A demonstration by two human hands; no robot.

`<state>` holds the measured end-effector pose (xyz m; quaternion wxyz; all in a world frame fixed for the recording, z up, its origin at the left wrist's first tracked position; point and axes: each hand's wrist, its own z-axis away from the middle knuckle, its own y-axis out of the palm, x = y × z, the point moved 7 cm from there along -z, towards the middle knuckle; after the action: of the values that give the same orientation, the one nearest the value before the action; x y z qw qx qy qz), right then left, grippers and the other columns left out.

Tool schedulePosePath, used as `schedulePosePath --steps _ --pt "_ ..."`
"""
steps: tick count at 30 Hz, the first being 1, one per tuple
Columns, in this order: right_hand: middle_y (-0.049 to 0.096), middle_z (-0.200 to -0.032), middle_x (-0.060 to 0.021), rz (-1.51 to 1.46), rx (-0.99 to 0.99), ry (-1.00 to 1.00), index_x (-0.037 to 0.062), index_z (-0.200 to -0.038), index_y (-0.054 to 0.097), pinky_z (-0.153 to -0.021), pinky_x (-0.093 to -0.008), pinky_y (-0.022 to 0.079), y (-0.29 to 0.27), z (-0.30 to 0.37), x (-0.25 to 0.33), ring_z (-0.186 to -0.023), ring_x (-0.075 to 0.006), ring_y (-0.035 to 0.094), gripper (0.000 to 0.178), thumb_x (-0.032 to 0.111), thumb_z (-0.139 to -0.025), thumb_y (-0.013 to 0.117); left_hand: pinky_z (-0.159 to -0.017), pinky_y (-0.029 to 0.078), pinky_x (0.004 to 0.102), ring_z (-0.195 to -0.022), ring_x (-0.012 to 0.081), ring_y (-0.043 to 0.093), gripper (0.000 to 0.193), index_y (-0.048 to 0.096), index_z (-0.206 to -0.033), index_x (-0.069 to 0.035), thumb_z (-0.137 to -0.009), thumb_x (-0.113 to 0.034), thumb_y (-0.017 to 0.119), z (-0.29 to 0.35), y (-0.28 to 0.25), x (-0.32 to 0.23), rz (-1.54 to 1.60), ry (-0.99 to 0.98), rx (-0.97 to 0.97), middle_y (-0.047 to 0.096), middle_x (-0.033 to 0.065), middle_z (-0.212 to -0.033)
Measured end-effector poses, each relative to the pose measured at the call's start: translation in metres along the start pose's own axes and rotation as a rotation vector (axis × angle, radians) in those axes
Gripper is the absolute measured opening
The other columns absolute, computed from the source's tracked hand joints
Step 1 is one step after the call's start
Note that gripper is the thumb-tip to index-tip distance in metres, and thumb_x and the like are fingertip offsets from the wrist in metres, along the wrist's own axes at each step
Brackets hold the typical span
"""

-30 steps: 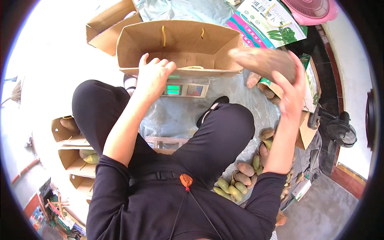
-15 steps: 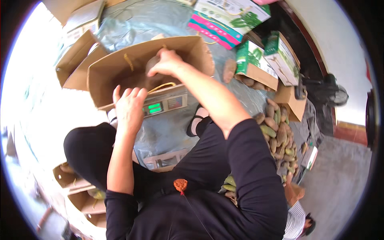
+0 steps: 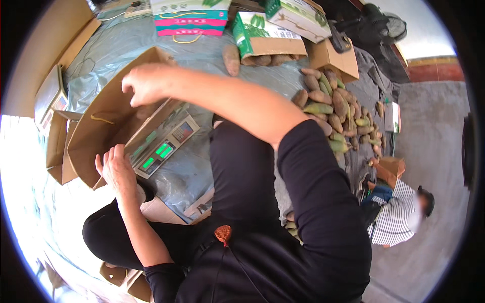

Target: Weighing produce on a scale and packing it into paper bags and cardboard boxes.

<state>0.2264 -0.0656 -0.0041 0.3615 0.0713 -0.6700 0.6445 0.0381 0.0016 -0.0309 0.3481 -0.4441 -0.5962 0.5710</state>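
Observation:
A long open cardboard gift box (image 3: 81, 141) with a yellow cord handle stands tilted across a digital scale (image 3: 164, 150) with a lit green display. Its near wall is gripped at the rim by my left hand (image 3: 120, 169), thumb to one side and fingers over the edge. My right hand (image 3: 146, 83) is above the box's far end. Its fingers are loosely bent and apart, with nothing visible in them. The box's contents are mostly hidden in shadow and behind my right forearm.
To the right lies a heap of brown and green tubers (image 3: 336, 108). Behind stand a pink and teal carton (image 3: 192, 22) and a green and white carton (image 3: 265, 38) holding tubers; one loose tuber (image 3: 231, 59) lies beside it. A person in a striped top (image 3: 396, 217) is at lower right.
My right hand has lifted from inside the box, where it held a brown tuber, to above its far end. The view has turned, so everything appears shifted and rotated.

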Motion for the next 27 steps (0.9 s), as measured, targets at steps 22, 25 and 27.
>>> schedulePosePath --steps 22,25,27 --pt "0.068 -0.088 -0.0159 -0.302 -0.193 1.284 0.0054 -0.094 0.067 -0.069 -0.0401 0.053 0.355 0.573 -0.21 -0.076 -0.0277 0.067 0.022 0.016 -0.075 0.063 -0.093 0.041 0.0429 -0.098 0.0305 0.062 0.032 0.057 -0.112 -0.005 -0.083 -0.02 0.061 0.0 0.02 0.013 -0.168 0.144 -0.036 0.066 0.0134 -0.104" --pt "0.067 -0.081 -0.0105 -0.555 -0.219 1.554 0.0066 -0.093 0.066 -0.057 -0.0389 0.052 0.378 0.633 -0.212 -0.063 -0.0214 0.066 0.02 0.015 -0.075 0.065 -0.095 0.038 0.0429 -0.096 0.0276 0.06 0.031 0.056 -0.112 -0.007 -0.083 -0.014 0.063 0.0 0.018 0.03 -0.152 0.147 -0.089 0.065 0.0092 -0.102" --pt "0.065 -0.078 -0.0057 -0.567 -0.277 1.732 0.0085 -0.094 0.065 -0.049 -0.0383 0.049 0.391 0.706 -0.215 -0.06 -0.018 0.065 0.019 0.015 -0.076 0.066 -0.093 0.04 0.0426 -0.095 0.0293 0.061 0.031 0.057 -0.111 -0.005 -0.083 -0.016 0.064 -0.004 0.029 0.016 -0.118 0.192 -0.081 0.065 0.0116 -0.1"
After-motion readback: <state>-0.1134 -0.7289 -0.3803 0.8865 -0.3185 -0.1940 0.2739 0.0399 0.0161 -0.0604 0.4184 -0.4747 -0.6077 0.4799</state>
